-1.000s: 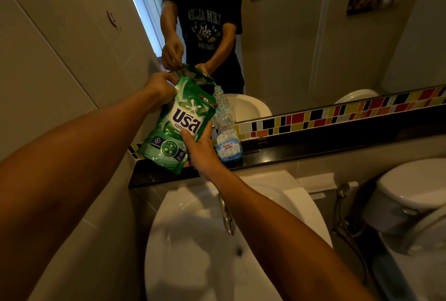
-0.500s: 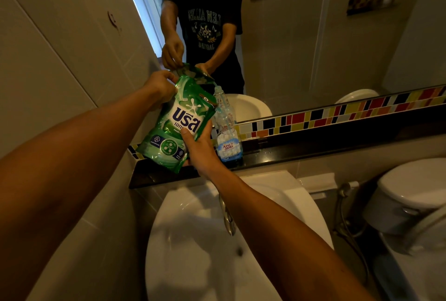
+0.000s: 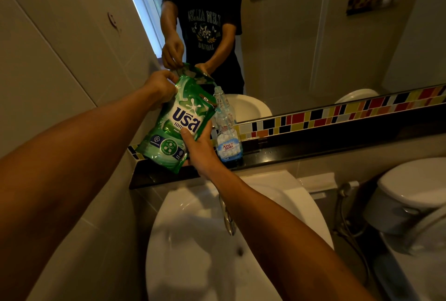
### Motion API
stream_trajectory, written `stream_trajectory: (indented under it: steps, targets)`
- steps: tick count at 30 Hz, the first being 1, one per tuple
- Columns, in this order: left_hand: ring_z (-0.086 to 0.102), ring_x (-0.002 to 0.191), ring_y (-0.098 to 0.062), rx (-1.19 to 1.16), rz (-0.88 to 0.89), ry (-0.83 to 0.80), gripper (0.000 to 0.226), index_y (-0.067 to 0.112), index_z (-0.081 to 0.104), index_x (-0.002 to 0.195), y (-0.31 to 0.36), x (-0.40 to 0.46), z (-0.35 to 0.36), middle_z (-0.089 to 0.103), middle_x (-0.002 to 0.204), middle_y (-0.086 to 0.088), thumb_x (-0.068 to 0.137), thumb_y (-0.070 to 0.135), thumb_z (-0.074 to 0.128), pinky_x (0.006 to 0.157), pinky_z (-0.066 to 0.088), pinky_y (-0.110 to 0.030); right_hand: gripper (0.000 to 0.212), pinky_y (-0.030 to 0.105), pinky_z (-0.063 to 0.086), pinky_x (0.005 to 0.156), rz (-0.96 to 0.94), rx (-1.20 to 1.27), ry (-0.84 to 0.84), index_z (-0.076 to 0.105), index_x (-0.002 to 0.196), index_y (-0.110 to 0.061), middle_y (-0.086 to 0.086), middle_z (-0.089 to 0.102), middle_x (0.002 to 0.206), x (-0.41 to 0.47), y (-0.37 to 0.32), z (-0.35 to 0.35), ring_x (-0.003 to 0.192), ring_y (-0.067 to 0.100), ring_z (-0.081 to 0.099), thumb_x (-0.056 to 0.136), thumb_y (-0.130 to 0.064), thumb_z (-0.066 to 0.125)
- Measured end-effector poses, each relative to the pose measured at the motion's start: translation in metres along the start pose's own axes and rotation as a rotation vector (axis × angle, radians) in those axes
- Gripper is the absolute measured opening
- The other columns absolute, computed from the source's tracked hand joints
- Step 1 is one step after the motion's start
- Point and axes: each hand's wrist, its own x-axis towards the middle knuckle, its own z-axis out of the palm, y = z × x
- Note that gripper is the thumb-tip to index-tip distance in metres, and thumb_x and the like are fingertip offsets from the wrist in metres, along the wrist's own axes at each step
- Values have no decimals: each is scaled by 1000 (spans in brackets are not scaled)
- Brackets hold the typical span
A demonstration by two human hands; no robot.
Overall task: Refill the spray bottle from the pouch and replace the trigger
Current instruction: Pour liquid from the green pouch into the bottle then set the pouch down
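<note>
A green refill pouch (image 3: 179, 122) is held tilted to the right above a black ledge (image 3: 313, 149). My left hand (image 3: 160, 89) pinches its upper left corner. My right hand (image 3: 199, 148) grips its lower right edge from below. The pouch's top right corner hangs over the open neck of a clear spray bottle (image 3: 226, 131), and a thin stream of liquid seems to run into it. The bottle stands upright on the ledge with a blue label and no trigger on it. No trigger is in view.
A white basin (image 3: 200, 240) with a chrome tap (image 3: 228, 218) lies below the ledge. A toilet (image 3: 415, 194) and a hose sprayer (image 3: 345, 192) stand to the right. The mirror (image 3: 313, 35) behind the ledge reflects a person. A tiled wall closes the left side.
The pouch has risen slightly and tipped a little more toward the bottle's neck. Both hands keep their grips.
</note>
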Motion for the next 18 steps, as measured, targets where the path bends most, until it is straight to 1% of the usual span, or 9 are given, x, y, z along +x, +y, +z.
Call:
stream_trajectory:
  steps: [1,4,7,8,10,13,16,17,18]
  targets:
    - [55,95,-27,-4,-4,0,28,16,57,118,0,0,0,52,86,-4,96,-1,54,74,49,-38,86,69,59,83,-1,-3,1,1,156,-58,4,57,146,0,0,0,123,32,65,101,-35,63]
    - [56,96,-28,-11,-1,0,23,20,55,107,0,0,0,54,89,-6,96,-1,54,71,50,-36,86,69,58,84,-1,-2,6,2,156,-57,3,57,145,-2,-2,1,123,32,65,101,-34,63]
    - [56,97,-28,6,16,8,23,20,55,103,0,0,0,56,101,-12,96,-1,53,75,51,-37,84,68,59,81,8,10,-1,2,157,-55,4,56,147,-4,-4,0,124,33,65,102,-32,62]
    - [56,97,-28,12,18,13,22,20,55,101,0,1,0,56,101,-12,96,-1,53,75,51,-37,83,67,60,80,15,13,-3,1,157,-53,4,55,148,-4,-5,0,124,32,64,103,-31,61]
    - [56,95,-28,16,21,23,25,22,55,90,-1,3,0,56,92,-8,96,-2,53,71,51,-35,83,64,61,80,21,12,-8,0,158,-52,3,55,149,-6,-6,-1,125,31,64,104,-30,60]
    - [56,95,-27,21,19,26,33,27,52,79,-1,4,1,53,87,-4,96,-2,53,74,50,-37,84,65,60,83,17,-4,-4,-1,159,-51,3,55,149,-7,-7,-2,124,29,65,104,-31,60]
    - [56,94,-27,15,15,22,31,26,53,81,-3,4,3,53,87,-5,96,-1,53,75,50,-37,85,65,60,86,9,-8,-5,-2,159,-51,4,56,148,-7,-5,-2,125,30,64,104,-29,60]
    - [56,94,-27,10,12,20,26,23,54,86,-4,4,3,53,86,-4,96,-1,53,72,50,-36,85,60,62,84,0,-11,-4,-1,159,-49,5,56,147,-6,-5,-4,124,29,65,104,-28,60]
    - [57,93,-27,3,8,18,22,21,55,93,-5,3,4,53,86,-5,96,-1,53,68,50,-33,84,52,65,82,-12,-20,0,-1,160,-47,5,57,145,-6,-4,-5,121,27,66,105,-26,59]
